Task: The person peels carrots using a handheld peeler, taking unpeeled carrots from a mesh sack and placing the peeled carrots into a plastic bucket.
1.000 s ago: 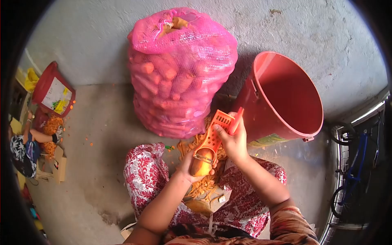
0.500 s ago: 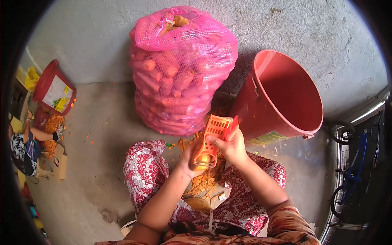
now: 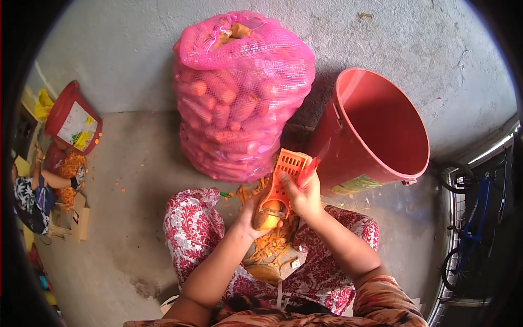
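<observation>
My left hand (image 3: 250, 218) is wrapped round an orange-yellow carrot (image 3: 268, 220), low between my knees. An orange peeler (image 3: 284, 182) with slots and round holes lies over the carrot, its blade across the upper part. My right hand (image 3: 305, 195) grips this peeler, thumb on its flat face, and a red handle-like piece (image 3: 308, 172) sticks up beside the fingers. Orange peelings (image 3: 272, 245) are heaped beneath both hands. Beyond them stands a pink mesh sack (image 3: 242, 98) full of carrots.
A tall red bin (image 3: 340, 131) leans at the right near the wall. At the far left another person (image 3: 32, 196) sits near a red tub (image 3: 73, 120) and more peelings (image 3: 70, 166). A blue bicycle (image 3: 476, 218) is at the right edge.
The peeler slid down to the carrot's lower end, then back up a little, showing more of the carrot again. Both hands keep their hold.
</observation>
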`<state>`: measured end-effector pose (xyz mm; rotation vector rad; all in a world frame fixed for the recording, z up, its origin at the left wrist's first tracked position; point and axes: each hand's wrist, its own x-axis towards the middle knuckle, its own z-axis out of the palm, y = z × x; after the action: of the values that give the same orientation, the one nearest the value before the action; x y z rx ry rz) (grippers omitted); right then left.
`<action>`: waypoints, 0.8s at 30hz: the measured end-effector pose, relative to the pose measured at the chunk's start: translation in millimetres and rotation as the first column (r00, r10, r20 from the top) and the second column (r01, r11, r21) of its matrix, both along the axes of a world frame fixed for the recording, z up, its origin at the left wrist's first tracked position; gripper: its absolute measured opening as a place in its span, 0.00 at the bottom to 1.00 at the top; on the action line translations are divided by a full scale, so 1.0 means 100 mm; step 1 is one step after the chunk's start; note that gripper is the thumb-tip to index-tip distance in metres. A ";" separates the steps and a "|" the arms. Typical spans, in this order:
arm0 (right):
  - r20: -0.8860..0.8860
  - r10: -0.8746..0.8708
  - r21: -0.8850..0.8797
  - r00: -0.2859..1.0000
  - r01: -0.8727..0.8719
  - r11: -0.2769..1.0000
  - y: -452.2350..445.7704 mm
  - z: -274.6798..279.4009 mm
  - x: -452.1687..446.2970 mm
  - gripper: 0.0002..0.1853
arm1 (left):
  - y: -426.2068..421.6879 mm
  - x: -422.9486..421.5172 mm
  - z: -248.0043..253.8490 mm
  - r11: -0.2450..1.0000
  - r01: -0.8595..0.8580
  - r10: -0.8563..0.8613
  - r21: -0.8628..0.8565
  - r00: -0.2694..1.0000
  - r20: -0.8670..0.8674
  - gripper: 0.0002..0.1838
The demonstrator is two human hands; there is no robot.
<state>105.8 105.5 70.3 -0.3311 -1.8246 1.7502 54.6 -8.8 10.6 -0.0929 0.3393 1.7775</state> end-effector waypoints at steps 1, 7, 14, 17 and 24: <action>0.008 -0.004 -0.010 1.000 0.004 1.000 0.01 -0.04 0.01 0.16 | 0.00 0.01 0.01 0.999 -0.006 0.005 -0.037 1.000 -0.031 0.18; -0.015 -0.214 -0.075 0.977 0.213 0.974 0.47 -0.28 -0.18 0.14 | 0.01 -0.07 -0.15 0.995 0.094 -0.095 0.016 0.990 0.100 0.20; -0.009 -0.284 -0.159 0.959 0.279 0.947 0.65 -0.21 -0.21 0.10 | 0.04 -0.02 -0.08 0.995 0.099 -0.098 -0.032 0.994 0.044 0.21; 0.034 -0.062 -0.263 0.998 0.068 0.962 0.09 0.06 -0.06 0.11 | 0.03 -0.10 -0.02 0.997 0.009 -0.008 -0.071 1.000 0.025 0.20; -0.031 0.002 -0.064 1.000 -0.004 0.998 -0.17 -0.07 -0.02 0.13 | 0.06 -0.05 -0.06 0.981 -0.126 0.140 -0.148 0.986 0.091 0.19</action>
<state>103.9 88.7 63.1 -0.3251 -1.7506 1.8087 49.4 -2.6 5.0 -0.3123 0.3940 1.8720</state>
